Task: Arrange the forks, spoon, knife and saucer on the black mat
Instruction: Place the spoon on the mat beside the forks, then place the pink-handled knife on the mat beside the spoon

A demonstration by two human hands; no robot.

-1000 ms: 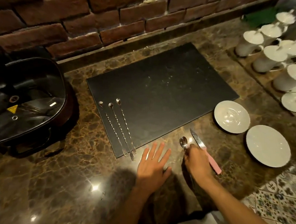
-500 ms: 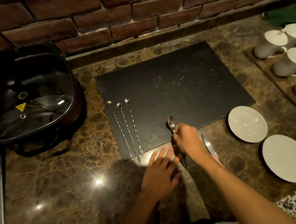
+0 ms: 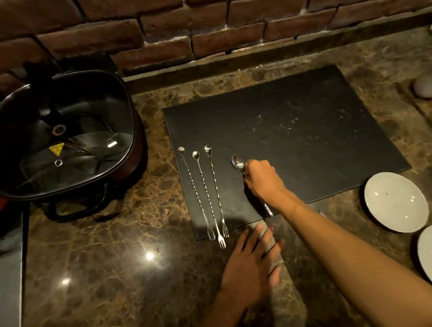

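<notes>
The mat (image 3: 296, 133) is bare across its middle, far edge and right side, giving open room there. Its left strip is taken by three forks (image 3: 206, 191) lying side by side, tines over the near edge. Just right of them the right hand (image 3: 261, 178) and its spoon (image 3: 237, 162) block the near-left part, the forearm crossing the near edge. The left hand (image 3: 251, 264) lies on the surface (image 3: 102, 271) below the mat. Two saucers (image 3: 395, 201) sit off the right corner; what may be the knife (image 3: 321, 213) peeks past the forearm. A pot (image 3: 61, 137) crowds the left.
</notes>
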